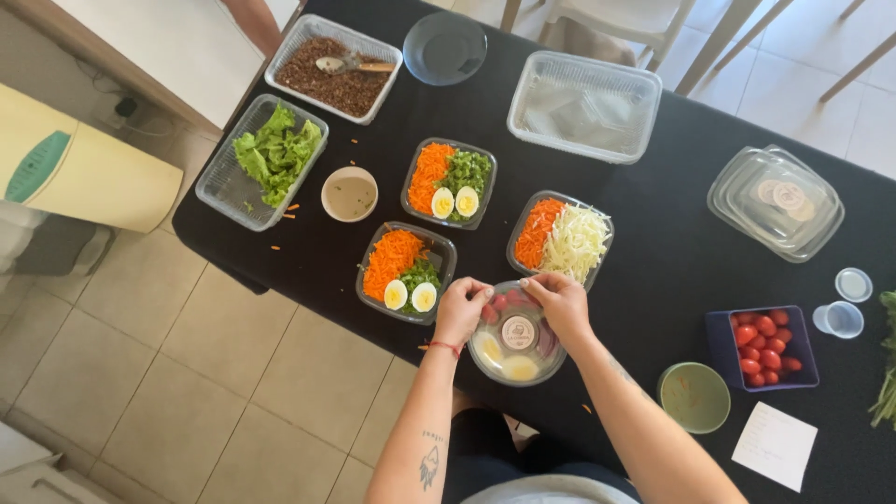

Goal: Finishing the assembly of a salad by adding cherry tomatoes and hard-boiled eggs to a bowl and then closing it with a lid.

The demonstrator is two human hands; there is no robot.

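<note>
A round clear container (516,347) with a lid sits at the near edge of the black table (653,233); it holds egg halves, red pieces and a small sauce cup. My left hand (461,309) grips its left rim and my right hand (559,301) presses on its far right rim. Just beyond my hands are three rectangular salad trays: one with carrot, greens and two egg halves (404,271), a second like it (449,183), and one with carrot and shredded cabbage (560,238).
A tray of lettuce (263,161), a tray of brown grain with a spoon (334,67), a small bowl of dressing (349,194), an empty clear tray (584,105), stacked lids (777,201), a box of cherry tomatoes (763,347), a green bowl (693,398), small cups (840,317), a paper note (774,445).
</note>
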